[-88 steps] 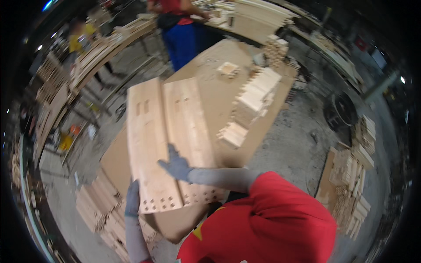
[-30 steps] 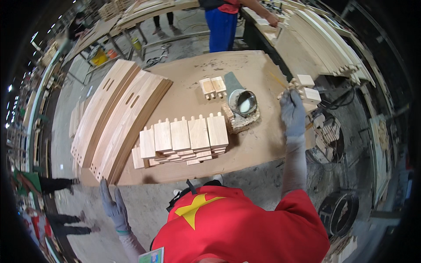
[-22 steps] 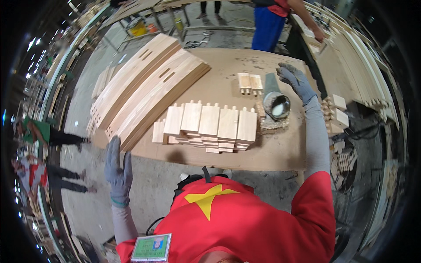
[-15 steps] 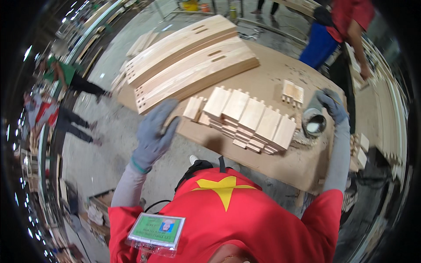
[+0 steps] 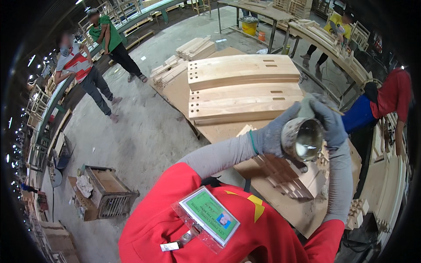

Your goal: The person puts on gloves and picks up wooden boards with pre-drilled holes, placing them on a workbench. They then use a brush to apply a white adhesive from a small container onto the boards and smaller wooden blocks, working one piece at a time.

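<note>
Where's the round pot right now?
Head view, right of centre: the pot is between the left hand and right hand, over the stacked wooden blocks.

from my place, the cup (image 5: 288,140) hides part of the left grip (image 5: 269,138) and some of the stacked blocks (image 5: 285,175). of the thin stick (image 5: 337,111) in the right grip (image 5: 332,125), i can see only a short piece.
</note>
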Motion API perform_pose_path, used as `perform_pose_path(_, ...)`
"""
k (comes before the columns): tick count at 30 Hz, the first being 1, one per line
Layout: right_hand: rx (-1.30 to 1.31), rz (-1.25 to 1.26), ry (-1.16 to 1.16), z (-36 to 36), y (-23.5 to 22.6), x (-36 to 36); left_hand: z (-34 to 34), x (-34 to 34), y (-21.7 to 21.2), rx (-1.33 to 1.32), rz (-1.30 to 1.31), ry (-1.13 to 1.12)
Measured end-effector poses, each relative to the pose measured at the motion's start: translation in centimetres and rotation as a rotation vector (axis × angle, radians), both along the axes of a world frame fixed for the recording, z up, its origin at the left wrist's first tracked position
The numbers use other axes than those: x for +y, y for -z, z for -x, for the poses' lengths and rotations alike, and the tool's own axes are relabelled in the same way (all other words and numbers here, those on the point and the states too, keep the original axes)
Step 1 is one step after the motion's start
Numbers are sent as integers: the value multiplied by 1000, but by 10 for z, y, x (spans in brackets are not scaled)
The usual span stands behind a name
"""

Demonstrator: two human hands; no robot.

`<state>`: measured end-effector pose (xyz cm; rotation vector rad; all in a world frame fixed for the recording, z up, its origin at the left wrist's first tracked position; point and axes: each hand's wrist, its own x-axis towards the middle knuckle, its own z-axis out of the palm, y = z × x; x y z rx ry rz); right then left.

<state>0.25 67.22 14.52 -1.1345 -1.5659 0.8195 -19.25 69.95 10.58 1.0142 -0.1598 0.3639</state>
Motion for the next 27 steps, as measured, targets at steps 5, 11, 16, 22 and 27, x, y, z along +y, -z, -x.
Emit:
perform_pose_path(5, 321, 278, -11, 87, -2, 63, 83, 55, 11, -89, 446, 51)
perform_pose_path(11, 327, 140, 199, 147, -16, 124, 232, 153, 24, -190, 630, -252)
perform_pose_path(16, 416, 89, 218, 241, -41, 134, 305, 209, 14, -79, 660, -594)
perform_pose_path(22, 170, -37, 159, 319, -28, 173, 313, 240, 1, -34, 337, -677)
perform_pose_path(27, -82, -107, 236, 329, -18, 193, 305, 250, -4, 46, -304, -970)
